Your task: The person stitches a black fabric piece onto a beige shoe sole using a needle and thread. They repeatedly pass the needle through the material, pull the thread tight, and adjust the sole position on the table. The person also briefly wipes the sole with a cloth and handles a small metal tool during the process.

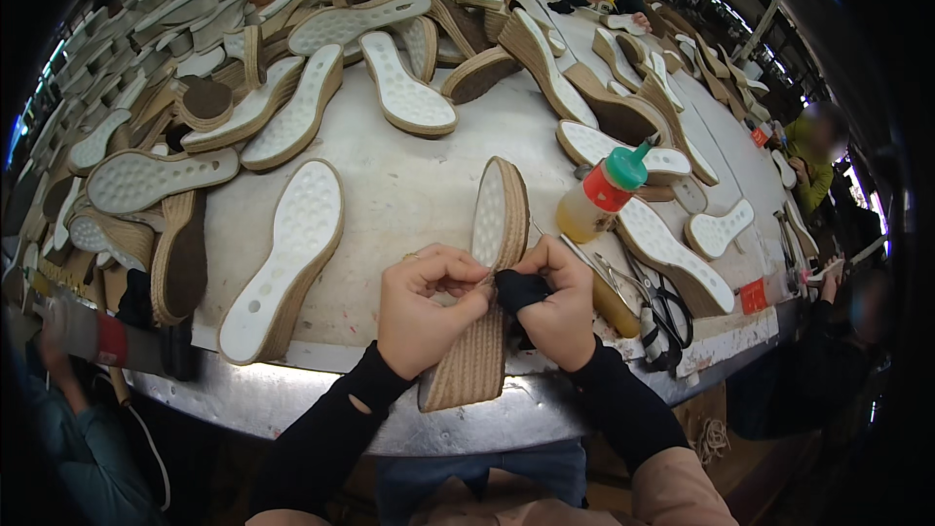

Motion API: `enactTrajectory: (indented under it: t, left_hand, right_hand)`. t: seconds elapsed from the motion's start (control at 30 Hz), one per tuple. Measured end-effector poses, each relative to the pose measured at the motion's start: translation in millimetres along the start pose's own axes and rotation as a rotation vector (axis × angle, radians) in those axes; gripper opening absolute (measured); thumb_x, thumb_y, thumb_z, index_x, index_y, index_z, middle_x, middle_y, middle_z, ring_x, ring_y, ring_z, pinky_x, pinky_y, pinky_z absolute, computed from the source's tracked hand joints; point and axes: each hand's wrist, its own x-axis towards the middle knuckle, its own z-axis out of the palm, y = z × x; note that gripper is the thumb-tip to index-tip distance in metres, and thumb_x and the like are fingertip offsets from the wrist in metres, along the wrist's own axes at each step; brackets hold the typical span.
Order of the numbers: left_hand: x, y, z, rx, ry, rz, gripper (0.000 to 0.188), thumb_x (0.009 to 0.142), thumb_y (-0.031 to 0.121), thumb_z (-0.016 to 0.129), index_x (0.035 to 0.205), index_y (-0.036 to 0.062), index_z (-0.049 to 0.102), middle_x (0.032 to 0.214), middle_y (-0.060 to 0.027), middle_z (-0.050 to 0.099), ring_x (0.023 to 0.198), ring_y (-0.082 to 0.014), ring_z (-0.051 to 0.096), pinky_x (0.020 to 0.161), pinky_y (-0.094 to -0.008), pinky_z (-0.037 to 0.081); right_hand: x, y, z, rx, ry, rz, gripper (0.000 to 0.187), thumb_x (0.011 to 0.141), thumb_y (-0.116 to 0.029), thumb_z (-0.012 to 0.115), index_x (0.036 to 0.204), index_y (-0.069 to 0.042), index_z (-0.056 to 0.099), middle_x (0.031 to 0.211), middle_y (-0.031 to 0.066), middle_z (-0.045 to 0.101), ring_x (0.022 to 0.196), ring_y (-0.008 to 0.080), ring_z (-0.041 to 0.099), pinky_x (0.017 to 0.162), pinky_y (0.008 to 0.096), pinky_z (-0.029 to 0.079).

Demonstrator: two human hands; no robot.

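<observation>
A wedge shoe sole (472, 360) wrapped in braided tan rope stands tilted at the table's near edge, its white dimpled top turned to the left. Over its middle my two hands meet. My left hand (429, 307) is closed, thumb and forefinger pinched at the rope side; what sits between the fingertips is too small to make out. My right hand (560, 297), its thumb in a black cover, is closed against the sole's right edge. Just right of it lie scissors (672, 312), a thin metal tool (575, 248) and a yellow-brown handle (614, 307).
A squeeze bottle (589, 209) with a green cap and yellowish liquid stands beyond my right hand. Several more wedge soles (292, 244) cover the table (390, 185), heaped at the far left. Co-workers sit across and at both sides; one hand (58, 346) shows at the left.
</observation>
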Motion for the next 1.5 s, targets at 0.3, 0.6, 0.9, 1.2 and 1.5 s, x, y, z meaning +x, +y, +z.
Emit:
enactTrajectory:
  t: [0.3,0.6,0.9,1.2,1.5]
  left_hand:
    - [5.0,-1.5,1.6,-0.011,0.011,-0.005,0.012,0.072,-0.004,0.071,0.084,-0.0026,0.069,0.090,-0.0079,0.065,0.075,-0.0094,0.062,0.068,-0.0211,0.050]
    - [5.2,-0.5,2.6,0.021,0.017,0.019,0.011,0.072,-0.004,0.071,0.082,-0.0023,0.069,0.088,-0.0079,0.066,0.074,-0.0096,0.062,0.067,-0.0210,0.051]
    - [4.2,1.4,3.5,0.047,0.028,0.024,0.011,0.072,-0.003,0.071,0.083,-0.0016,0.070,0.088,-0.0080,0.066,0.074,-0.0103,0.063,0.066,-0.0210,0.050]
    - [3.8,1.6,3.4,0.065,0.035,0.020,0.011,0.071,-0.001,0.072,0.081,-0.0007,0.070,0.086,-0.0073,0.067,0.073,-0.0107,0.063,0.065,-0.0212,0.050]
    - [3.6,-0.4,2.4,0.117,0.031,0.047,0.011,0.071,0.000,0.073,0.081,-0.0001,0.070,0.086,-0.0066,0.067,0.072,-0.0100,0.063,0.065,-0.0212,0.049]
  right_hand:
    - [7.7,-4.3,4.1,-0.004,0.087,-0.029,0.017,0.075,-0.004,0.070,0.073,-0.002,0.053,0.063,0.0020,0.054,0.059,0.0063,0.048,0.053,0.0233,0.040]
    - [7.4,-6.2,3.9,-0.042,0.074,-0.062,0.016,0.075,-0.003,0.069,0.073,-0.001,0.053,0.063,0.0022,0.055,0.060,0.0059,0.049,0.053,0.0227,0.040]
    - [6.1,-2.9,5.0,-0.082,0.092,-0.101,0.017,0.072,-0.003,0.069,0.071,-0.001,0.052,0.063,0.0022,0.055,0.059,0.0065,0.049,0.053,0.0236,0.041]
    - [7.0,-1.9,4.8,-0.006,0.091,-0.052,0.017,0.071,-0.002,0.069,0.071,-0.002,0.052,0.062,0.0005,0.054,0.059,0.0050,0.047,0.053,0.0232,0.040]
    - [7.7,1.3,3.2,0.013,0.063,-0.059,0.018,0.074,-0.002,0.068,0.073,-0.002,0.050,0.061,0.0002,0.053,0.060,0.0050,0.047,0.053,0.0211,0.038]
